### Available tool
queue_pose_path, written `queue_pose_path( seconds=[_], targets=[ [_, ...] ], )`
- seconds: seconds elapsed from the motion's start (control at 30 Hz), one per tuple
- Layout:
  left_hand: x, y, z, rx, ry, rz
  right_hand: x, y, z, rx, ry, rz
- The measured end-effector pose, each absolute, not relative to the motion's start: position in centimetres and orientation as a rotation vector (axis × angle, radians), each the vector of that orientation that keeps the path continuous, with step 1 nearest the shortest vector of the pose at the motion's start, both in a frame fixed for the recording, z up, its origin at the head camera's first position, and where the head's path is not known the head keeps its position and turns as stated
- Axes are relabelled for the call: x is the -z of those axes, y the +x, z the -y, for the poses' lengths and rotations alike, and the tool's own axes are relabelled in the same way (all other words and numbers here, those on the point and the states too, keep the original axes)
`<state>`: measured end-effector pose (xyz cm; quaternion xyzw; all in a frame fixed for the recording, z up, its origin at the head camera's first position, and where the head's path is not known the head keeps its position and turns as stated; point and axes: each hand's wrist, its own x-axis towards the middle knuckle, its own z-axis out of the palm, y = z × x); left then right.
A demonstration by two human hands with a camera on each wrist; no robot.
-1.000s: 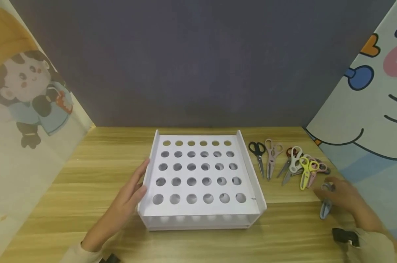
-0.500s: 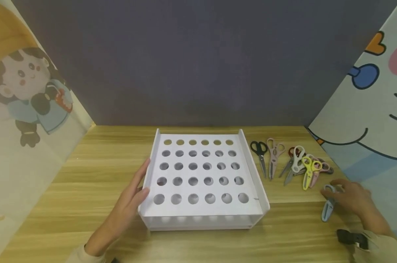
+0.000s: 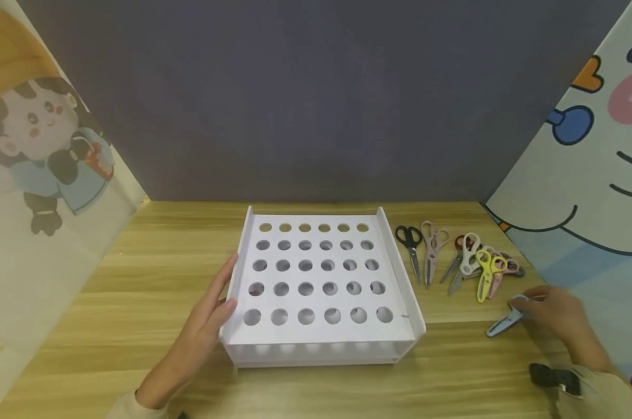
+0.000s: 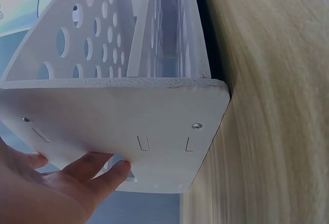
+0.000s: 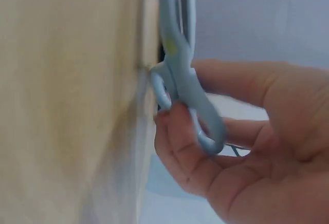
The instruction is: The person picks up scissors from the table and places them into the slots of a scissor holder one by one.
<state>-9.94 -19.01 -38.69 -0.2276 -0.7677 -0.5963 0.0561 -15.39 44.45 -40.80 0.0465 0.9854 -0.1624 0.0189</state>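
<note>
A white rigid rack with rows of round holes (image 3: 316,333) stands in the middle of the wood-grain table (image 3: 153,250), probably placed there so both hands can get at it. The left hand (image 3: 203,320) rests along its left side wall, fingers spread, fingertips at a cut-out in the panel; whether any hook through it I cannot tell. That contact likely keeps the rack from shifting. The pale blue scissors (image 3: 511,319) are at the right, near the table's edge, their loops pinched between the right hand's (image 3: 557,314) thumb and fingers, a hold that seems to leave the closed blades free. They sit close over the wood; whether they touch it I cannot tell. Just beyond, yellow scissors (image 3: 485,279) lie against others in an overlapping pile, while black-handled scissors (image 3: 412,249) lie nearer the rack, all within the right hand's likely reach. Half a second ago the blue blades pointed toward the person; now they swing leftward, toward the rack. The left hand stays at the same wall.
</note>
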Motion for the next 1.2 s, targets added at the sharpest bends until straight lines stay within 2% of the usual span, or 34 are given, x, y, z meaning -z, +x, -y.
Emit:
queue_pose_path(
  seconds=[0.23,0.43,1.2],
  targets=[
    [38.9,-10.0,19.0,1.795,-0.692,2.335,40.2,-15.1,-43.6,0.640,0.248,-3.114],
    [38.9,-10.1,19.0,1.803,-0.707,2.328,40.0,-14.4,-42.8,0.952,0.372,-3.066],
    [38.6,-9.9,18.9,1.820,-0.699,2.317,39.2,-13.8,-39.3,1.481,0.113,-3.123]
  ],
)
